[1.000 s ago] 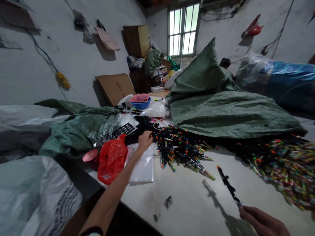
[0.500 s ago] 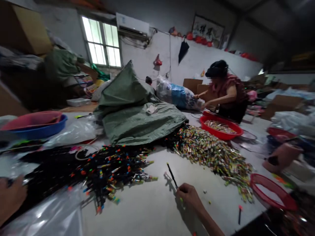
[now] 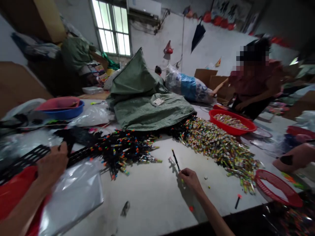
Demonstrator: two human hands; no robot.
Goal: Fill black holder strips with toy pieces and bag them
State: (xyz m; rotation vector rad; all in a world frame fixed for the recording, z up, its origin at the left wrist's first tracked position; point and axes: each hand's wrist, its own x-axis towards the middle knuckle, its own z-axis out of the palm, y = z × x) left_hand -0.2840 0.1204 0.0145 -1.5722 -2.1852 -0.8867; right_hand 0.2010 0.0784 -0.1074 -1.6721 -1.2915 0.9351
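Note:
My right hand [image 3: 189,178] pinches a thin black stick [image 3: 175,160] with a yellow tip above the white table, the stick pointing up and away. My left hand [image 3: 54,160] reaches in from the left, its fingers curled at a dark item [image 3: 69,141] beside a black slotted tray [image 3: 31,160]; what exactly they grip is hidden. Right of that hand lies a heap of black sticks [image 3: 120,144] with orange, green and yellow ends. A large pile of small shiny wrapped pieces [image 3: 216,144] spreads beyond my right hand.
A clear plastic bag [image 3: 73,196] lies at front left by a red bag [image 3: 17,190]. A green sack [image 3: 152,113] stands at the back. A co-worker [image 3: 256,78] leans over near a red basin [image 3: 232,126]. A red basket [image 3: 278,188] sits by the right edge.
The view has shifted, and my left hand has moved inward from the left edge to the dark item. My right hand still pinches the stick. The co-worker appears closer, one arm stretched leftward.

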